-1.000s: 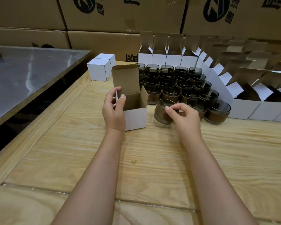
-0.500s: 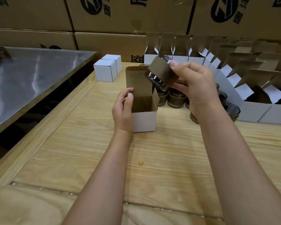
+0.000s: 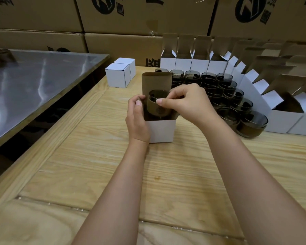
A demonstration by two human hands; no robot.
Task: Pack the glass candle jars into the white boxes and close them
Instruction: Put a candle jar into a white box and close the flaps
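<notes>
Far left, we count two closed white boxes (image 3: pixel 119 75), touching each other, so we judge two units packed. Next, the left hand (image 3: pixel 137 117) grips the left side of the open white box (image 3: pixel 162 129), fingers curled on its flap and lid standing up behind. The jar (image 3: pixel 159 105) is upright in the box mouth between the flaps, most of it above the front wall, so it is not yet seated. The right hand (image 3: pixel 185 101) pinches the jar rim with thumb and fingertips.

Right of that, a dense cluster of unpacked jars (image 3: pixel 224 91) waits, some stacked; we can't count them exactly. Around them runs a row of empty open boxes (image 3: pixel 254 89), lids up. Our call: early in the job. This jar needs dropping in and the lid tucking, then most of the batch is left.

For the surface, a steel tabletop (image 3: pixel 34 89) is at left, with a dark gap beside it. The work sits on a pale wooden bench (image 3: pixel 95 174) with visible grain and a seam near us. Printed brown cartons (image 3: pixel 148 15) are stacked wall-like behind everything.
</notes>
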